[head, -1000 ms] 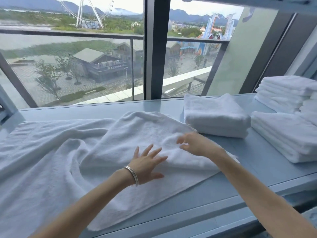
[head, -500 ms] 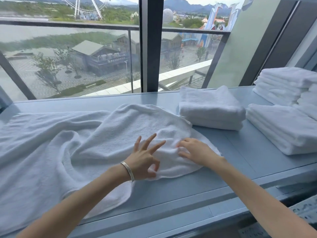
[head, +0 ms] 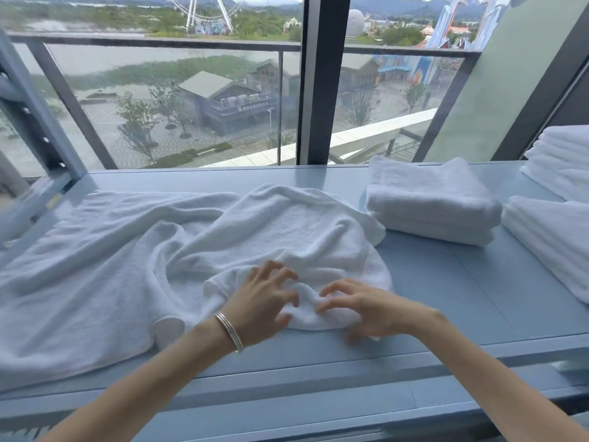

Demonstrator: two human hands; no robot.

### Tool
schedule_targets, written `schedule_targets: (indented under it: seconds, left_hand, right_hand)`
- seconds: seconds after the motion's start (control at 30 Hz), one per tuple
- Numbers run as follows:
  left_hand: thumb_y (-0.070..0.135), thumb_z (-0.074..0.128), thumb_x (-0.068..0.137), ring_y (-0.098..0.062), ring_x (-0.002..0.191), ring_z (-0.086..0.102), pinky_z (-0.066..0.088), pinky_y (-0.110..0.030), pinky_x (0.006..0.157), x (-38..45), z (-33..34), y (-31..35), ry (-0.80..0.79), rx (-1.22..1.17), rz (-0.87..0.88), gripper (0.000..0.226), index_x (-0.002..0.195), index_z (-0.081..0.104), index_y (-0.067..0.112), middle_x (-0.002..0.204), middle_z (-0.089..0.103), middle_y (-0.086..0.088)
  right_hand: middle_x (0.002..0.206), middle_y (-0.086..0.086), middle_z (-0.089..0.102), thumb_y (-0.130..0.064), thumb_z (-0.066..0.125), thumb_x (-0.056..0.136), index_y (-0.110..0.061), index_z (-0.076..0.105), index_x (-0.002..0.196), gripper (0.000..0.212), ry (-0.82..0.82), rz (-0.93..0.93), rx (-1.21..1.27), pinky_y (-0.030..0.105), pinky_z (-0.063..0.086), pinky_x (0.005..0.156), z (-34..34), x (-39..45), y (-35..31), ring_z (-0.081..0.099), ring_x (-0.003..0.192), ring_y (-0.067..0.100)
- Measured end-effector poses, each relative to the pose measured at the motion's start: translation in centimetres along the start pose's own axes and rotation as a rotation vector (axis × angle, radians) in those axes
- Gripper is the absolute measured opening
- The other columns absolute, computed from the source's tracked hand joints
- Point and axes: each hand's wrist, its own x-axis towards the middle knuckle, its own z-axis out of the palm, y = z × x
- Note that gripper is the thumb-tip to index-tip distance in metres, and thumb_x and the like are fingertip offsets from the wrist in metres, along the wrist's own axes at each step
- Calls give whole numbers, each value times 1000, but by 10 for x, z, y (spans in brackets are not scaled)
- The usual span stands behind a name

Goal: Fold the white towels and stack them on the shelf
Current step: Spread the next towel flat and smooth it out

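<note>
A large white towel lies rumpled across the left and middle of the blue-grey shelf. Its right end is bunched up near the front edge. My left hand, with a silver bangle on the wrist, claws into that bunched cloth with curled fingers. My right hand sits just to its right, fingers curled, gathering the same edge of the towel. A folded white towel stack rests behind and to the right of my hands.
Two more stacks of folded towels stand at the right: one low stack and a taller one behind it. A big window with a dark post backs the shelf. A blue frame upright rises at the left.
Both hands have pulled back toward the front edge, dragging the towel's right end inward and bunching it. My fingers went from spread flat to curled into the cloth.
</note>
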Motion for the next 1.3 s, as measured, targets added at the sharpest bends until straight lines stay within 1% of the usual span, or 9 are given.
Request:
schedule_targets:
  seconds: [0.13, 0.33, 0.63, 0.8, 0.9, 1.0, 1.13, 1.23, 1.3]
  left_hand:
    - [41, 71, 64, -19, 85, 59, 53, -32, 68, 10, 21, 23, -11, -233, 65, 31, 93, 65, 31, 94, 62, 6]
    - [53, 70, 53, -20, 102, 53, 47, -33, 79, 23, 28, 46, 14, -219, -3, 82, 126, 41, 29, 123, 53, 3]
    - [30, 67, 69, -21, 88, 49, 39, -33, 68, 47, 19, 64, 455, -28, -111, 37, 99, 47, 20, 103, 55, 2]
    - [31, 49, 80, -16, 67, 56, 45, -33, 58, 47, 0, 58, 482, -366, -384, 9, 88, 51, 27, 77, 63, 4]
    - [39, 35, 79, -6, 59, 51, 41, -24, 58, 42, -16, 62, 504, -517, -559, 23, 92, 51, 30, 66, 61, 10]
    - [42, 36, 76, 0, 55, 49, 34, -14, 54, 37, -26, 74, 510, -571, -576, 30, 87, 59, 26, 52, 53, 14]
    - [48, 38, 77, -11, 57, 52, 41, -27, 59, 30, -33, 87, 521, -597, -634, 33, 84, 60, 24, 60, 59, 1]
    - [41, 43, 80, -25, 65, 58, 44, -32, 59, 28, -38, 87, 478, -301, -709, 19, 96, 47, 31, 72, 60, 1]
    - [21, 60, 76, -26, 83, 63, 51, -36, 64, 25, -37, 86, 403, -168, -656, 46, 115, 39, 31, 103, 61, 0]
  right_hand:
    - [111, 5, 64, -2, 53, 86, -16, 60, 117, 35, 269, 109, 22, 31, 41, 78, -1, 3, 3, 59, 99, 25]
    - [85, -6, 59, -12, 64, 86, -14, 59, 89, 6, 556, 329, 623, 16, 43, 76, -6, 5, -3, 56, 84, 9]
    - [92, 9, 63, -17, 59, 88, -6, 59, 104, 20, 326, 232, 1556, 23, 52, 69, -26, -2, -5, 64, 74, 13]
    - [128, 0, 56, -57, 77, 60, -18, 48, 131, 86, 254, 14, 1223, 22, 45, 95, -20, -16, 12, 56, 115, 10]
    - [125, -4, 51, -36, 77, 68, -21, 44, 128, 70, 234, 5, 533, 15, 39, 92, -7, -16, 19, 47, 112, 6]
    - [107, 3, 61, -23, 55, 84, -14, 57, 107, 25, 356, 87, -75, 31, 42, 68, 1, -10, 34, 56, 99, 26]
    - [75, 3, 59, -4, 56, 78, -12, 55, 79, 8, 441, 55, -166, 28, 34, 55, -21, -17, 53, 59, 73, 32]
    - [86, -2, 60, -10, 48, 85, -17, 52, 90, 10, 313, 25, -159, 34, 41, 61, -40, -28, 42, 53, 75, 28]
    - [93, 2, 64, -18, 46, 87, -21, 51, 98, 12, 302, 2, -113, 37, 45, 66, -43, -30, 22, 57, 81, 30]
